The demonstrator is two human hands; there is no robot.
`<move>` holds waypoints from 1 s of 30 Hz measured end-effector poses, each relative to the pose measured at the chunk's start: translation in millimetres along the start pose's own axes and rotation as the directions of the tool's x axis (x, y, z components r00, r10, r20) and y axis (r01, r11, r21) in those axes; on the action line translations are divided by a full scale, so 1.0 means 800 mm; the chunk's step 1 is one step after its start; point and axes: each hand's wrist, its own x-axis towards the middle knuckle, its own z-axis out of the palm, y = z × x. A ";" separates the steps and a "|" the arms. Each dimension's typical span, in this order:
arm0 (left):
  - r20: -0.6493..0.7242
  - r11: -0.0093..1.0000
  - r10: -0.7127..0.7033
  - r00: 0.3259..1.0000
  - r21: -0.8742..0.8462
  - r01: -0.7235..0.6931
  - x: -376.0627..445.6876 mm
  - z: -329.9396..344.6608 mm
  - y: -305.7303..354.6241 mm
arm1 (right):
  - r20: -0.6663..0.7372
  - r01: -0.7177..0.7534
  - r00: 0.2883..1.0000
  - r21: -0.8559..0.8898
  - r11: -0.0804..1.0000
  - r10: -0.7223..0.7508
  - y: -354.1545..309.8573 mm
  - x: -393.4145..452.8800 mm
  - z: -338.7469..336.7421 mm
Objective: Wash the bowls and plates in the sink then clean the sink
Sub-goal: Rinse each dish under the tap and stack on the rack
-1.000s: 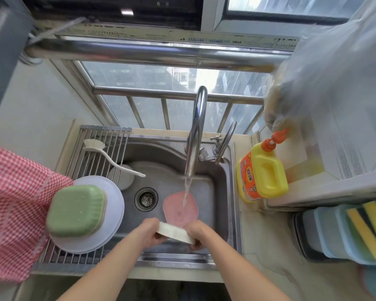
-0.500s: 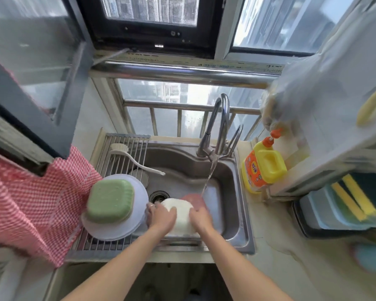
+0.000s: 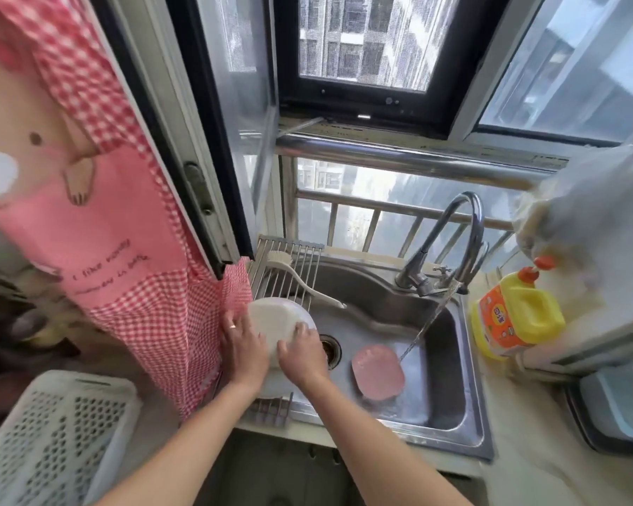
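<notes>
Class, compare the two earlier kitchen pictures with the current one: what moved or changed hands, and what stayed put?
Both hands, left hand and right hand, carried the white bowl from under the tap leftward onto the drying rack, upside down over the dishes already there. The camera also swung up and left. Unchanged: water runs from the faucet, the pink dish lies in the sink, and the brush and detergent bottle stay.

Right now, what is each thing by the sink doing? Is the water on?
Tap: on, water streaming into the sink.
Sink: wet, drain uncovered.
White bowl: upside down, held over the rack by both hands.
Left hand: grips the bowl's left side.
Right hand: grips the bowl's near edge.
Pink dish: lying in the sink, unheld.
Brush: resting on the rack.
Soap bottle: upright, capped.
Window: swung open.
</notes>
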 end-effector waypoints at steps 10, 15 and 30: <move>0.019 0.933 0.252 0.967 0.262 -0.248 -0.012 0.015 0.039 | -0.035 -0.038 0.999 0.074 0.997 0.041 0.053 0.006 -0.019; 0.121 0.906 0.420 0.899 0.005 -0.424 -0.035 0.061 0.088 | 0.028 -0.117 0.993 -0.049 0.992 0.119 0.126 0.029 -0.045; 0.800 0.966 -0.145 0.583 -0.012 0.256 -0.060 0.321 0.146 | 0.119 -0.363 0.916 -0.157 0.918 0.382 0.392 0.123 -0.054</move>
